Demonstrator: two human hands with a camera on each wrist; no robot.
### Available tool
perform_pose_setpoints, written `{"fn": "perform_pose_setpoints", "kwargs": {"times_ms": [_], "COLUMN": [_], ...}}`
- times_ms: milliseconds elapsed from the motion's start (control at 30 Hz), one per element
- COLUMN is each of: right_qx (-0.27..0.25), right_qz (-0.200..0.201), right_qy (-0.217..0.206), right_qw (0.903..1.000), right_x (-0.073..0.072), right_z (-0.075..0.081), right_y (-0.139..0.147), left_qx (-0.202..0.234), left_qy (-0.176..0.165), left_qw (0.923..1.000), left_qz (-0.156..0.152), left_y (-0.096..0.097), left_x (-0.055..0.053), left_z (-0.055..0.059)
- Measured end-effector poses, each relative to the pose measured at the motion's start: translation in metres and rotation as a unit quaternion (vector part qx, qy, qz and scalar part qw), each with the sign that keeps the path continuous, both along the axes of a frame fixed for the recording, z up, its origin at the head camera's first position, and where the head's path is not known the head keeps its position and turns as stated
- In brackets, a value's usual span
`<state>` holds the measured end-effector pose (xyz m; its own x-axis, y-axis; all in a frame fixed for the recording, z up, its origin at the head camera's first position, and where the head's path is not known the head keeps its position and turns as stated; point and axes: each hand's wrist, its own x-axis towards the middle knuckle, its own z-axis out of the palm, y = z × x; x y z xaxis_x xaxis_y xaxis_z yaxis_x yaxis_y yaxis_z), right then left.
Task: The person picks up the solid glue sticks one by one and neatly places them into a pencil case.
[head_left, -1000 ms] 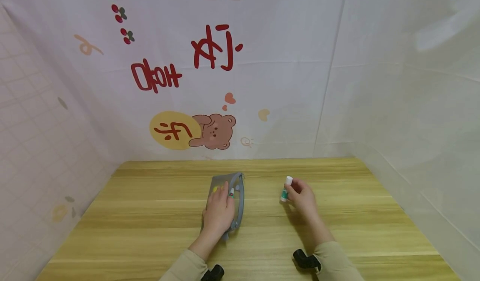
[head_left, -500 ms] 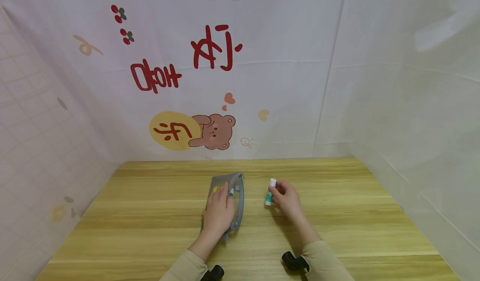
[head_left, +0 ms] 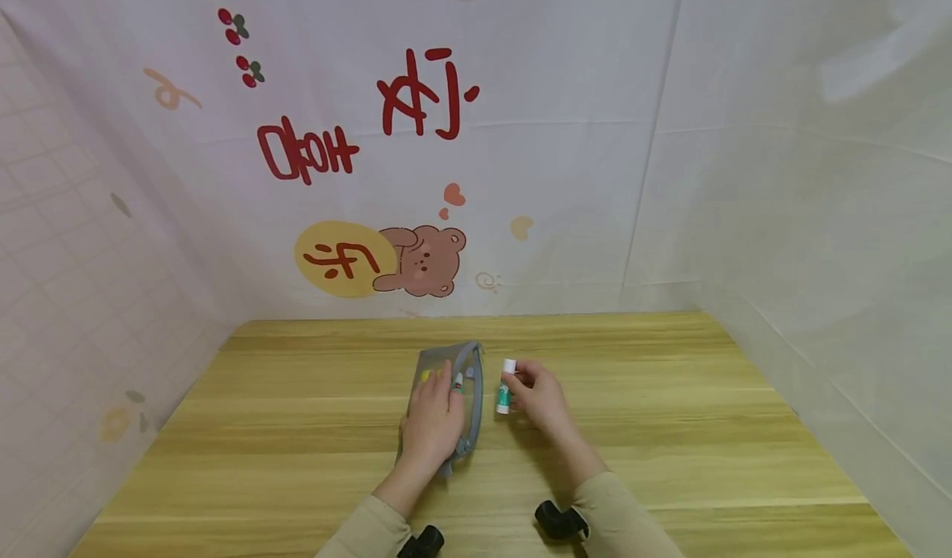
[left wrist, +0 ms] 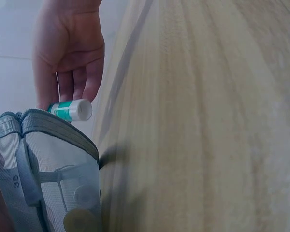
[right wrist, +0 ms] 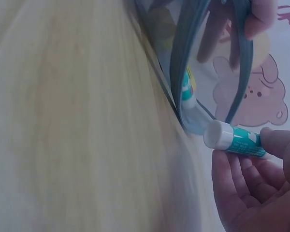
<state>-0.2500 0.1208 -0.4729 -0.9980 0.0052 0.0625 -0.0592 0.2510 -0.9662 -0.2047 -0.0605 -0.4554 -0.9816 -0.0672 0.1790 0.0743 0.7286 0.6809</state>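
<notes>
A grey mesh zip pouch [head_left: 476, 413] lies on the table with its zippered mouth open toward the right. My left hand [head_left: 434, 417] lies over it and holds the upper edge of the mouth, which gapes in the right wrist view. Inside the pouch another green-and-white tube [right wrist: 186, 89] and something yellow show. My right hand [head_left: 541, 397] pinches a green-and-white glue stick [head_left: 506, 386] between thumb and fingers, white cap up, just right of the pouch mouth. In the right wrist view the white end of this glue stick [right wrist: 232, 137] overlaps the lower corner of the mouth.
The wooden table [head_left: 669, 409] extends around both hands. White cloth [head_left: 580, 211] with printed bear and lettering hangs behind it, with more cloth at both sides. A black wrist mount [head_left: 558, 521] sits at the right sleeve.
My right hand has moved left with the glue stick, from well right of the pouch to right beside its mouth. My left hand and the pouch have stayed in place.
</notes>
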Motion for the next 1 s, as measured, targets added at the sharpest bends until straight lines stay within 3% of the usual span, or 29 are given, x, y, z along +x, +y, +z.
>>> {"fn": "perform_pose_setpoints", "kwargs": {"times_ms": [367, 1000], "right_qx": [0.017, 0.021], "right_qz": [0.027, 0.06], "right_qy": [0.013, -0.024], "right_qw": [0.9994, 0.9977], "right_x": [-0.003, -0.006], "right_z": [-0.004, -0.008], "right_y": [-0.02, -0.034], "left_qx": [-0.002, -0.002], "left_qy": [-0.001, -0.015], "left_qw": [1.0, 0.9999], "left_qz": [0.003, 0.004], "left_y": [0.0, 0.0], "left_x": [-0.002, 0.0], "left_z": [-0.002, 0.0]}}
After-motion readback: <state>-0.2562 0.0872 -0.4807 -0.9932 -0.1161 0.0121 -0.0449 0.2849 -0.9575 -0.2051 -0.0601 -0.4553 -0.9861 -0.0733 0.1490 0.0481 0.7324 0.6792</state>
